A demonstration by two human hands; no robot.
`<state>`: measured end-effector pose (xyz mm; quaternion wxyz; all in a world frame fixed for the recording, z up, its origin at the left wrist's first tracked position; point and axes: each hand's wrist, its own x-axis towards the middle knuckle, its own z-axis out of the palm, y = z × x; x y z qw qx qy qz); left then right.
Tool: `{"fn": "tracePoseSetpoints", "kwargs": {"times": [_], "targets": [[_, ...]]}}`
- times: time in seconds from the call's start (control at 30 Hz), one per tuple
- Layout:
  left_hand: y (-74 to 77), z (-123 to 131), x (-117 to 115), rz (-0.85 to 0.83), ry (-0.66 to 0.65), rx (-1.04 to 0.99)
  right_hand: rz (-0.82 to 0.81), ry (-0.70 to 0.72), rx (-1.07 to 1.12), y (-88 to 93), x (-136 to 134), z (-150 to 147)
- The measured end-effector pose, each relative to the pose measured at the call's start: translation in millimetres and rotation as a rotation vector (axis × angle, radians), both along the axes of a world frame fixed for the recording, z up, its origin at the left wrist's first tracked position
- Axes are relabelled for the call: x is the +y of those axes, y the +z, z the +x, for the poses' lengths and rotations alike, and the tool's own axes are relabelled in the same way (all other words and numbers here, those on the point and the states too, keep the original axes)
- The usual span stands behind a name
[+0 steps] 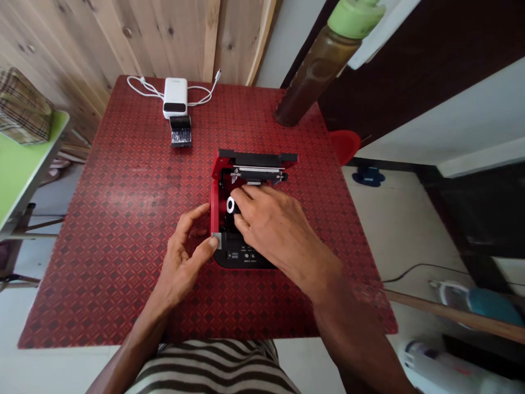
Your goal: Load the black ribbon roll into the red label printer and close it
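Observation:
A red and black label printer (232,256) sits on the table with its lid (257,160) raised. Inside its compartment is a roll (230,205), of which a pale ring-shaped end shows. My right hand (273,216) reaches into the compartment from the right, its fingers closed around the roll; the hand hides most of it. My left hand (186,251) grips the printer's left side, thumb on the front left corner by a small grey patch and fingers against the red side wall.
On the red patterned table (135,262) lie a white power bank (175,94) with a white cable (200,94) and a shiny black strip (181,132). A tall brown bottle (315,76) with a green lid stands at the back right. A green table (28,158) bears a plaid bag (24,106) at left.

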<state>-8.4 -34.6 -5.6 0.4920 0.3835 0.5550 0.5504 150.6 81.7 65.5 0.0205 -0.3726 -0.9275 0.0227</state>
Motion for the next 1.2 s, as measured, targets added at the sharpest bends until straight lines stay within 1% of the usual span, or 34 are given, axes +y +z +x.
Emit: {"fn": "tracePoseSetpoints", "kwargs": {"times": [0.1, 0.13, 0.2, 0.23, 0.3, 0.37, 0.43, 0.47, 0.5, 0.53, 0.6, 0.67, 0.73, 0.8, 0.97, 1.2], "targets": [[1.1, 0.3, 0.2, -0.007, -0.001, -0.007, 0.063, 0.022, 0.176, 6.6, -10.6, 13.7], [1.4, 0.4, 0.2, -0.012, -0.006, -0.014, 0.066, 0.023, 0.267, 10.1, -13.0, 20.9], [1.6, 0.5, 0.2, -0.023, -0.009, -0.022, 0.021, -0.004, 0.471, 16.9, -14.4, 39.6], [1.3, 0.4, 0.1, -0.026, -0.008, -0.021, -0.021, -0.045, 0.573, 18.7, -12.9, 50.5], [-0.2, 0.0, -0.3, -0.024, -0.001, -0.014, -0.095, -0.21, 0.767, 15.7, -4.9, 72.7], [-2.4, -0.4, -1.0, -0.016, 0.006, -0.008, -0.094, -0.459, 0.967, 1.2, 8.9, 91.1], [-4.4, -0.9, -1.8, -0.012, 0.011, 0.0, 0.052, -0.667, 1.124, -23.1, 25.0, 101.8], [-5.2, -1.1, -2.2, -0.012, 0.014, 0.005, 0.139, -0.75, 1.174, -37.0, 32.4, 103.8], [-5.7, -1.3, -2.4, -0.013, 0.015, 0.008, 0.165, -0.805, 1.179, -50.9, 38.4, 103.8], [-5.9, -1.4, -2.6, -0.015, 0.016, 0.01, 0.154, -0.829, 1.155, -63.9, 42.7, 102.0], [-5.8, -1.7, -2.6, -0.018, 0.02, 0.014, 0.076, -0.813, 1.086, -85.0, 45.4, 95.5], [-5.5, -2.1, -2.2, -0.018, 0.027, 0.021, -0.077, -0.695, 0.972, -97.5, 42.1, 88.8], [-5.7, -2.3, -1.7, -0.011, 0.032, 0.031, -0.229, -0.545, 0.866, -102.1, 36.4, 85.4], [-6.7, -2.5, -1.3, -0.004, 0.033, 0.041, -0.31, -0.448, 0.811, -102.0, 31.8, 85.8], [-8.5, -2.3, -1.3, 0.002, 0.033, 0.04, -0.304, -0.403, 0.76, -97.8, 29.5, 90.9], [-4.7, -1.4, -1.9, -0.012, 0.04, 0.061, -0.284, -0.35, 0.722, -95.0, 28.5, 89.2]]}}
